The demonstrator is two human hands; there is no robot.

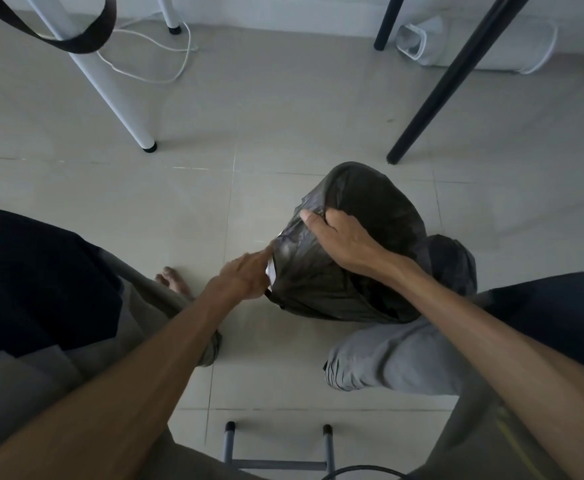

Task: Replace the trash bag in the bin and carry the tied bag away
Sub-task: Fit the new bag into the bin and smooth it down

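Both hands fit the black trash bag over the bin

The bin (346, 271) stands upright on the floor, right of centre, bag (304, 271) draped over its rim. Right hand (342, 237) grips the far rim edge; left hand (245, 275) pinches the bag's near-left edge. A tied bag (453, 261) lies just right. No writing readable.
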